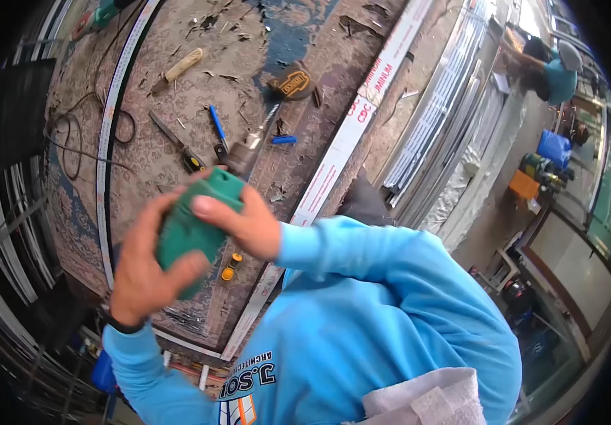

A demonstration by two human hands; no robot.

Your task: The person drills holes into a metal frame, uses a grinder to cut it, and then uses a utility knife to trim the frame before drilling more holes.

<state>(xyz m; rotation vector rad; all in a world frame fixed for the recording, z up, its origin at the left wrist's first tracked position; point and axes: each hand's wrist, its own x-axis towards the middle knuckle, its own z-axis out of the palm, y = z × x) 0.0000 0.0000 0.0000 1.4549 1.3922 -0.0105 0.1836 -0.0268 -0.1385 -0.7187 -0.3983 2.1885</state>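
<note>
Both my hands are wrapped round a green power drill above the work table. My left hand, with a dark wristband, closes on its lower left side. On the upper right side grips my right hand, thumb lying across the green casing. The metal chuck and a drill bit point away from me. Close to the chuck lie a blue-handled tool, a small blue piece and a blade with a black-and-yellow handle. The hands are slightly blurred.
A frame with a white-taped bar lies across the patterned table cover. On it are a tape measure, a wooden-handled tool, a yellow-and-black item and a cable. Metal profiles flank the right; another person is beyond.
</note>
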